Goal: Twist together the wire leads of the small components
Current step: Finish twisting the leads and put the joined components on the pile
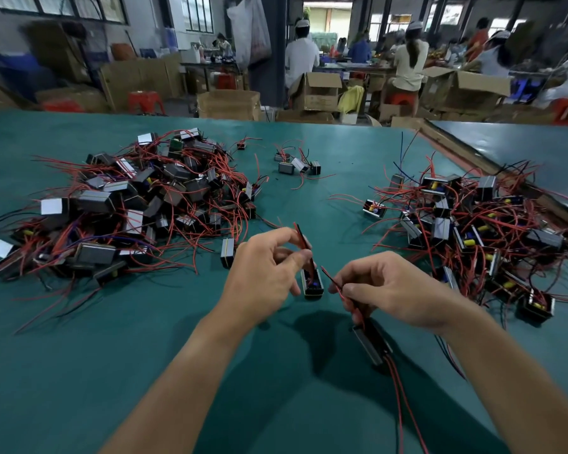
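My left fingers (277,237) are curled and pinch the red leads (301,237) of one small component (313,286), which hangs just under them, close above the green surface (112,355). My right fingers (366,268) pinch a second pair of leads (332,280), and the second component (373,344) sits tilted below my right palm; whether it touches the surface I cannot tell. Two long red wires (404,404) trail from it toward me. The two lead ends are near each other between my fingers but apart, and they are too thin to say if either pair is already twisted. Well to the left of my left fingers lies a large heap (128,204) of the same components with loose red wires, and to the right of my right fingers a smaller heap (473,224); a few pieces (297,165) lie far beyond both hands. I cannot tell which heap holds finished pieces, so I judge only that the work is somewhere in the middle, with many components left to do
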The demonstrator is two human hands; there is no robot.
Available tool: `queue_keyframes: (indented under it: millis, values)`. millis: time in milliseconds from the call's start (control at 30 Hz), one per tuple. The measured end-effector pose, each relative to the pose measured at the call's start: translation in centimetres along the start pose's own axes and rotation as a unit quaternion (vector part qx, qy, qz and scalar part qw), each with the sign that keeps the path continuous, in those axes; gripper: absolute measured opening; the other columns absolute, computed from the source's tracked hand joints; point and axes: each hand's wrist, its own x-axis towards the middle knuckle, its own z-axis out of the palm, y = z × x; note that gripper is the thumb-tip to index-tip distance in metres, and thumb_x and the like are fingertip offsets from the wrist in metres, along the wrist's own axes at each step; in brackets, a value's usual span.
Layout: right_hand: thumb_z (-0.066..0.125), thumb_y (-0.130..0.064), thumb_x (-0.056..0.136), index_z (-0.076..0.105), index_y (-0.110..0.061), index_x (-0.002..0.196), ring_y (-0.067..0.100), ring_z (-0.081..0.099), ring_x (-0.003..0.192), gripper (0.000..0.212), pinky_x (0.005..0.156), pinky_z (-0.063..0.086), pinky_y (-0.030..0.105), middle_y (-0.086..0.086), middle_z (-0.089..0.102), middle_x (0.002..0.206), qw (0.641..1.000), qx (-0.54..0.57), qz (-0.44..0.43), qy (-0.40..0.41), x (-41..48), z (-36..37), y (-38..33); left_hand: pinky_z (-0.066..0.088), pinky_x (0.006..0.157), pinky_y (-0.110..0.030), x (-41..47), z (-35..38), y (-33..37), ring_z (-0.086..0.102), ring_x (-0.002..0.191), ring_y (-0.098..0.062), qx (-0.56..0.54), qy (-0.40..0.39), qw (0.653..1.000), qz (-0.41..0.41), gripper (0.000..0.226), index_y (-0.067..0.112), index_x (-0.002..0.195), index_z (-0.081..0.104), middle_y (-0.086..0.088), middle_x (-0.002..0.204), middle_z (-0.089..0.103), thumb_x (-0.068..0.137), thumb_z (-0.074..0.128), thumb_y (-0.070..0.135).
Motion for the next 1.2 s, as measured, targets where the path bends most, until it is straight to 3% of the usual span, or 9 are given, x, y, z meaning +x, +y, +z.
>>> queue_keyframes:
  millis: [167,267,400,533,633,767,867,1033,1200]
  values:
    - [0.047,0.008,0.098,0.061,0.005,0.092,0.018,0.060,0.053,0.015,0.056,0.051,0.024,0.003,0.063,0.063,1.000,-0.015,0.001,-0.018,-0.3,0.7,-0.2,0.047,0.046,-0.037,-0.2,0.0,0.4,0.062,0.043,-0.022,-0.006,-0.011,1.000,0.001,0.015,0.016,0.083,0.063,0.000,0.076,0.075,0.096,0.058,0.014]
    - [0.044,0.010,0.097,0.055,-0.003,0.090,0.023,0.061,0.052,0.018,0.056,0.053,0.029,0.007,0.066,0.063,1.000,-0.021,0.006,0.001,-0.3,0.8,-0.5,0.051,0.049,-0.041,-0.3,-0.1,0.7,0.064,0.049,-0.032,0.006,-0.013,1.000,-0.010,0.021,0.015,0.078,0.063,-0.006,0.077,0.074,0.098,0.054,0.016]
    - [0.043,0.009,0.094,0.052,-0.004,0.088,0.022,0.059,0.049,0.017,0.055,0.052,0.033,0.005,0.065,0.057,0.998,-0.054,0.017,0.040,0.0,1.0,-0.4,0.046,0.045,-0.024,-0.3,0.2,0.9,0.062,0.046,-0.021,-0.024,-0.028,0.999,-0.035,0.023,0.009,0.078,0.061,0.000,0.080,0.075,0.098,0.050,0.013]
    - [0.059,-0.009,0.094,0.060,-0.012,0.078,0.016,0.058,0.050,0.017,0.057,0.052,0.034,0.003,0.067,0.058,0.984,-0.151,-0.031,0.087,0.3,1.4,0.0,0.043,0.045,-0.021,-0.2,0.4,0.9,0.061,0.046,-0.022,-0.035,-0.027,0.998,-0.035,0.021,0.006,0.077,0.061,-0.005,0.078,0.075,0.096,0.055,0.011]
    - [0.067,-0.017,0.089,0.066,-0.020,0.070,0.024,0.060,0.061,0.019,0.064,0.053,0.042,0.002,0.067,0.063,0.960,-0.238,-0.077,0.127,0.5,1.1,0.1,0.042,0.042,-0.019,-0.2,0.4,0.8,0.059,0.044,-0.019,-0.054,-0.020,0.998,-0.029,0.018,0.009,0.076,0.061,-0.007,0.076,0.074,0.094,0.058,0.008]
    - [0.063,-0.012,0.091,0.071,-0.020,0.080,0.023,0.060,0.065,0.015,0.067,0.052,0.043,-0.002,0.068,0.068,0.961,-0.227,-0.089,0.132,0.5,1.1,0.3,0.043,0.042,-0.018,-0.3,0.4,0.7,0.056,0.043,-0.017,-0.065,-0.023,0.997,-0.027,0.015,0.014,0.081,0.062,-0.007,0.072,0.072,0.092,0.059,0.004]
    - [0.057,-0.006,0.093,0.072,-0.026,0.092,0.016,0.050,0.058,0.026,0.060,0.048,0.037,-0.006,0.062,0.066,0.964,-0.223,-0.093,0.109,0.4,1.1,0.3,0.043,0.046,-0.023,-0.5,0.5,0.7,0.055,0.043,-0.019,-0.066,-0.039,0.997,-0.033,0.014,0.017,0.084,0.062,-0.007,0.069,0.071,0.092,0.060,0.005]
    - [0.050,0.005,0.092,0.065,-0.022,0.091,0.007,0.045,0.055,0.031,0.055,0.041,0.029,-0.013,0.062,0.063,0.981,-0.155,-0.085,0.085,0.5,1.3,0.1,0.043,0.047,-0.023,-0.5,0.7,0.9,0.053,0.042,-0.019,-0.043,-0.051,0.997,-0.045,0.012,0.014,0.083,0.068,-0.005,0.066,0.069,0.091,0.062,0.007]
    - [0.046,0.005,0.094,0.057,-0.020,0.088,0.024,0.046,0.054,0.028,0.054,0.044,0.054,-0.002,0.069,0.062,0.989,-0.102,-0.061,0.090,0.6,1.4,0.1,0.042,0.044,-0.021,-0.5,0.7,1.2,0.049,0.041,-0.017,-0.055,-0.069,0.995,-0.047,0.013,0.004,0.081,0.069,-0.007,0.066,0.068,0.092,0.060,0.003]
